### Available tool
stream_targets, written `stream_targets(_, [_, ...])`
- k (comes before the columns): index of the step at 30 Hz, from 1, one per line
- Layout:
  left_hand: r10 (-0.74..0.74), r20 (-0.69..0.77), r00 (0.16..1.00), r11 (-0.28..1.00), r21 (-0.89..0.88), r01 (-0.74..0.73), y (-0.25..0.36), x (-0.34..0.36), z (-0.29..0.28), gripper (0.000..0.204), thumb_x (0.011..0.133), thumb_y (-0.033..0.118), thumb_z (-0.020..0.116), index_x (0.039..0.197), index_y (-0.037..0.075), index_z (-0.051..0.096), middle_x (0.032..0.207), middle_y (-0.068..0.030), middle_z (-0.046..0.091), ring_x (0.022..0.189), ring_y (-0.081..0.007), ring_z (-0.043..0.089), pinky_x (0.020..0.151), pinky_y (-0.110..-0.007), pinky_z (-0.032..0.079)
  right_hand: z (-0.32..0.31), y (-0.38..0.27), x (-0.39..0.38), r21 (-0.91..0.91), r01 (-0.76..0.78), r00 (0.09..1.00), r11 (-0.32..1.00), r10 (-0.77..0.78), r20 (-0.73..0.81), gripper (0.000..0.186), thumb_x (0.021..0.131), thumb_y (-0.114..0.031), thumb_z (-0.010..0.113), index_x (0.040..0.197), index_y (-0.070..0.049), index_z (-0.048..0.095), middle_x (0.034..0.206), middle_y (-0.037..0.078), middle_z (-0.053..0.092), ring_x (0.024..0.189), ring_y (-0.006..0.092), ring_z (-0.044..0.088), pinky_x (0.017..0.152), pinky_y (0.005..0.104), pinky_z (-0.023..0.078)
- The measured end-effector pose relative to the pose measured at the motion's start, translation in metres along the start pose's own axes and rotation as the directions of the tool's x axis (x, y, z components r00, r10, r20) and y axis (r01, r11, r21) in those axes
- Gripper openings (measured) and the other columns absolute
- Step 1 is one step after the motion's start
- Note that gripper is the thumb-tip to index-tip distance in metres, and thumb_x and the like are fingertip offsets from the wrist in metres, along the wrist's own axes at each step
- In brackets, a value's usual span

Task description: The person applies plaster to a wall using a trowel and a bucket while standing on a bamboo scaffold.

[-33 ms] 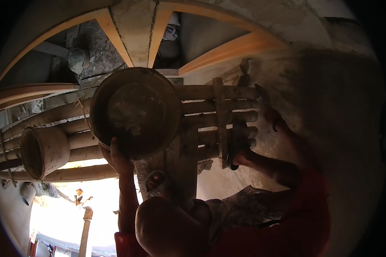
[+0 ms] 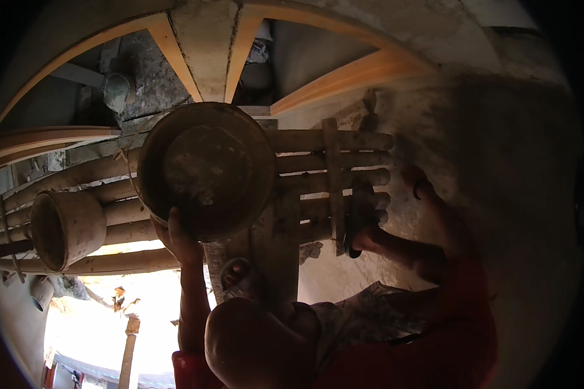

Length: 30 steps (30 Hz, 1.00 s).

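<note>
My left hand [image 2: 180, 238] grips the near rim of a large round bucket [image 2: 261, 194], its thumb over the edge. Greyish wet mix [image 2: 204, 162] lies in the bucket, which stands on a platform of wooden poles [image 2: 370, 139]. Over on the right, my right hand [image 2: 411, 174], with a dark band at its wrist, is close to the wall [image 2: 441, 123]. Its fingers look closed around a trowel [image 2: 399, 146], which is dim and blurred against the wall. Darker, wet-looking patches cover part of the wall.
A smaller bucket [image 2: 84, 223] lies tipped on the poles at left. My sandalled feet rest on the platform, one beside a crosspiece [image 2: 331, 188]. Gaps between poles open to bright ground below. Orange-edged arched frames [image 2: 175, 55] rise ahead.
The trowel at my right hand has moved slightly and shows less distinctly against the wall. My left hand stays on the bucket rim.
</note>
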<state>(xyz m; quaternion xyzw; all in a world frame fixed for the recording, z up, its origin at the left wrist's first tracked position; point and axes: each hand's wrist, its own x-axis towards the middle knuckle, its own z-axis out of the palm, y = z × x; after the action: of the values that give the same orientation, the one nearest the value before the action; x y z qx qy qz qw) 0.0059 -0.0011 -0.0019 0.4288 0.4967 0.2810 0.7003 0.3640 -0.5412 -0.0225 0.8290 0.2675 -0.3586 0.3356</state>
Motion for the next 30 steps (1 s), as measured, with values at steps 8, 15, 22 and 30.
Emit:
stream_targets(8, [0.038,0.026,0.999,0.999,-0.016,-0.037,0.004,-0.004,0.003,0.056,0.088,0.018,0.057,0.139,0.002,0.041,0.133,-0.0157,0.05,0.12,-0.0266,0.05,0.104,-0.039,0.039,0.039,-0.104,-0.026,0.589,-0.192,0.922,0.785,0.349,-0.166,0.027,0.094,-0.022,0.051,0.109,0.0,0.057,0.118,0.022,0.056,0.106,0.0398,0.055,0.09,0.048,0.045])
stream_targets(15, [-0.027,0.173,0.985,1.0,0.015,0.025,0.002,0.001,-0.012,0.058,0.089,0.018,0.061,0.141,0.003,0.039,0.134,-0.0131,0.051,0.122,-0.0263,0.051,0.104,-0.039,0.04,0.018,-0.076,-0.031,0.654,-0.082,0.913,0.752,0.32,-0.254,0.022,0.095,-0.021,0.052,0.106,-0.002,0.054,0.083,0.015,0.062,0.07,0.027,0.063,0.063,0.0416,0.051])
stream_targets(22, [-0.406,0.31,0.86,0.887,-0.094,0.453,0.011,0.009,-0.033,0.041,0.084,0.012,0.061,0.123,0.0,0.054,0.106,-0.014,0.065,0.095,-0.0257,0.067,0.079,-0.036,0.06,-0.249,-0.164,-0.167,0.373,0.506,0.764,0.778,-0.204,-0.612,0.048,0.086,-0.021,0.065,0.131,-0.008,0.052,0.108,0.02,0.066,0.1,0.0309,0.065,0.085,0.0419,0.051])
stream_targets(30, [-0.17,0.322,0.931,0.98,-0.047,0.195,-0.016,0.005,-0.032,0.045,0.078,0.006,0.058,0.122,-0.002,0.056,0.105,-0.0058,0.063,0.093,-0.0136,0.06,0.079,-0.029,0.05,-0.337,-0.333,-0.09,-0.357,0.533,0.443,0.767,-0.612,-0.655,0.035,0.085,-0.016,0.058,0.12,-0.015,0.06,0.1,0.015,0.063,0.095,0.0323,0.064,0.082,0.045,0.053])
